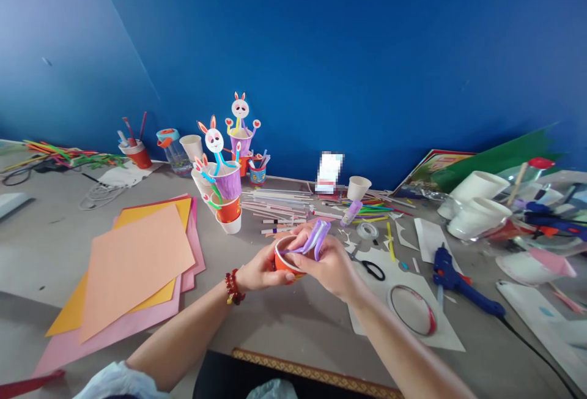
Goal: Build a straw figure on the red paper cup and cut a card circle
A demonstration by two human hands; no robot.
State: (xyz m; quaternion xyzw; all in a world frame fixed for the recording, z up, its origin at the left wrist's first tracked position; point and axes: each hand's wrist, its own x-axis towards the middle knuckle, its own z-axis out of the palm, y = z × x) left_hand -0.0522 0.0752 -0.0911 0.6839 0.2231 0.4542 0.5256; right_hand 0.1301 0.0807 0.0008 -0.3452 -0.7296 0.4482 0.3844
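Note:
A red paper cup (285, 264) with a white rim is gripped by my left hand (262, 272), its fingers wrapped round the side. My right hand (334, 267) pinches bent purple straws (317, 238) at the cup's mouth, with the fingertips reaching over the rim. How far the straws go into the cup is hidden by my fingers. To the left, a stack of paper cups (229, 183) carries a white rabbit face (214, 141) on blue straws. Behind it stands a second rabbit figure (240, 108) on a purple cup.
Coloured paper sheets (137, 264) lie at left. Loose straws (277, 204) spread behind my hands. On the right are black-handled scissors (373, 270), a tape roll (415, 310), a blue glue gun (468, 289) with its cord, and white cups (479, 218). A blue wall (321, 62) closes the back.

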